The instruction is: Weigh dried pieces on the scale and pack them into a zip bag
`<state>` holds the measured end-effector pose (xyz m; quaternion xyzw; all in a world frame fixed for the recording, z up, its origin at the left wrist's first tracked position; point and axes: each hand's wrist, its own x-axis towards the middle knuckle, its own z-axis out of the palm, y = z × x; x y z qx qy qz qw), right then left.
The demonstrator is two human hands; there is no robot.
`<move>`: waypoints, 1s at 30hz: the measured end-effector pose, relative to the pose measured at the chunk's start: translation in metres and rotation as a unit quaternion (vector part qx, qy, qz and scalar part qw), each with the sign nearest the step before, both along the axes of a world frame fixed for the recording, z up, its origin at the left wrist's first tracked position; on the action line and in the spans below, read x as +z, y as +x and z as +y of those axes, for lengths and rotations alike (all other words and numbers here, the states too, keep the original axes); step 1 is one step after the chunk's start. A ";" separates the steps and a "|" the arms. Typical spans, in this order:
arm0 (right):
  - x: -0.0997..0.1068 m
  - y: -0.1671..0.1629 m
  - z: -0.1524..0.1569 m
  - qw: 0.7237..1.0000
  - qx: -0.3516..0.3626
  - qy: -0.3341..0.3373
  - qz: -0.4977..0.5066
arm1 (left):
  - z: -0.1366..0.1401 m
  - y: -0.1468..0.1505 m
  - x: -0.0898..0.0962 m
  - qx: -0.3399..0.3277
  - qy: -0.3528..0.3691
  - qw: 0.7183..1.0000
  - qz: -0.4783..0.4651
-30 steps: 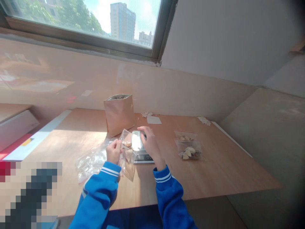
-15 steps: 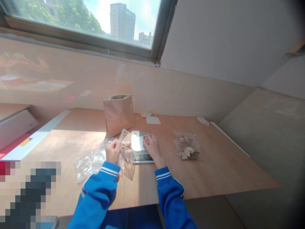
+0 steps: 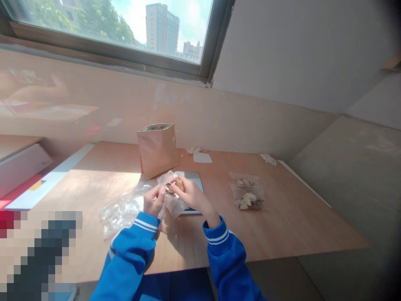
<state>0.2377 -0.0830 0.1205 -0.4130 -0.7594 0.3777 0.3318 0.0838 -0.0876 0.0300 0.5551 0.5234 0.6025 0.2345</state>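
Note:
My left hand [image 3: 153, 200] is closed, pinching the edge of a small clear zip bag [image 3: 171, 205] that has some brown pieces inside. At the bag's mouth, my right hand [image 3: 191, 195] grips a brown dried piece [image 3: 179, 184], its fingertips touching or just inside the opening; which, I cannot tell. Under and behind my right hand lies a flat kitchen scale [image 3: 196, 180], partly covered by the hand and the bag. Beside my left hand spreads a crumpled heap of clear plastic bags [image 3: 120, 211].
An open brown paper pouch [image 3: 157, 150] stands behind the scale. To the right lie two filled zip bags, the nearer one [image 3: 250, 201] holding pale and dark pieces. A white paper [image 3: 202, 157] and crumpled tissue [image 3: 268, 159] lie near the wall.
My right hand has moved left from the scale's plate to the bag's mouth, carrying the brown piece. My left hand keeps hold of the bag, shifted slightly right.

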 end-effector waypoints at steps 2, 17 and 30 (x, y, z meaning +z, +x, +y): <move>-0.002 0.002 -0.002 1.000 0.000 0.008 -0.029 | -0.002 0.001 0.003 -0.005 0.020 1.000 0.014; 0.011 0.014 -0.007 0.991 0.041 0.038 -0.119 | -0.003 0.002 0.003 -0.012 0.034 0.999 0.018; -0.013 -0.017 0.019 0.990 -0.020 0.135 0.031 | 0.007 0.005 0.000 -0.019 -0.084 0.983 -0.165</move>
